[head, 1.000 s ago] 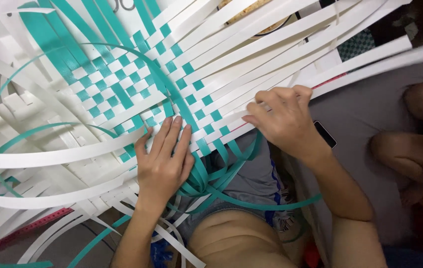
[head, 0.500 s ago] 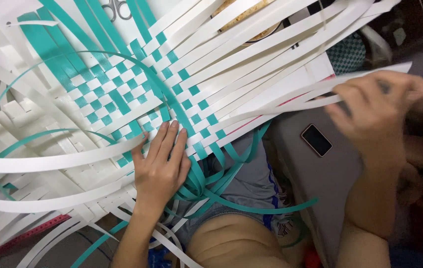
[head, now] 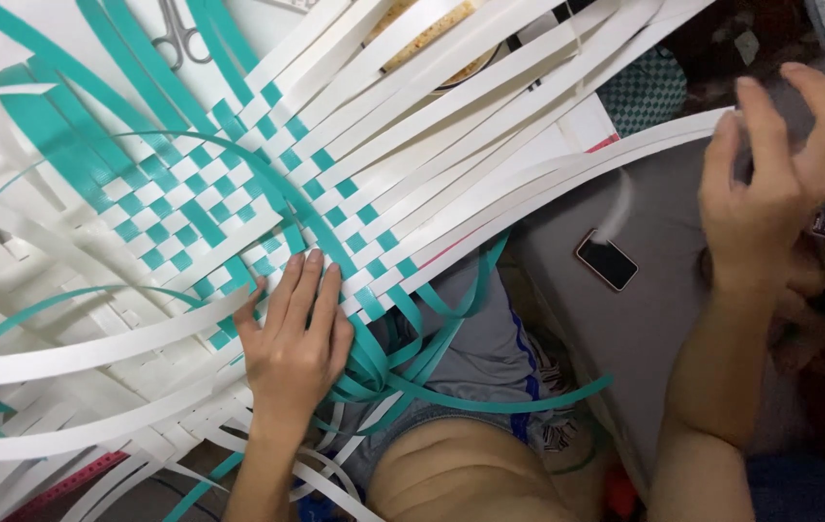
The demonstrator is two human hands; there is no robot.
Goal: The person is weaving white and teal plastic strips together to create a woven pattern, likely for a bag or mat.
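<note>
Head view, left hand (head: 294, 338): lying flat, palm down, fingers stretched out and together, pressing on the near edge of the woven mat (head: 238, 208); gripping nothing.
Right hand (head: 775, 198): raised at the far right, fingers half curled and spread, its fingertips meeting the free end of a long white strip (head: 567, 179); blurred, so whether it is pinching the strip cannot be told.
Woven mat: sitting in the middle of the frame, a checker weave of white and teal flat strips, tilting across the person's lap.
Loose teal strips (head: 412, 372): trailing from the weave's near corner, just right of the left hand, curling over the grey shorts (head: 490, 353).
Loose white strips (head: 74, 353): fanning out to the left and below the left hand.
Phone (head: 607, 260): lying dark screen up on the grey surface (head: 664, 319), between mat and right forearm.
Scissors (head: 177, 29): resting at the top edge, beyond the weave.
</note>
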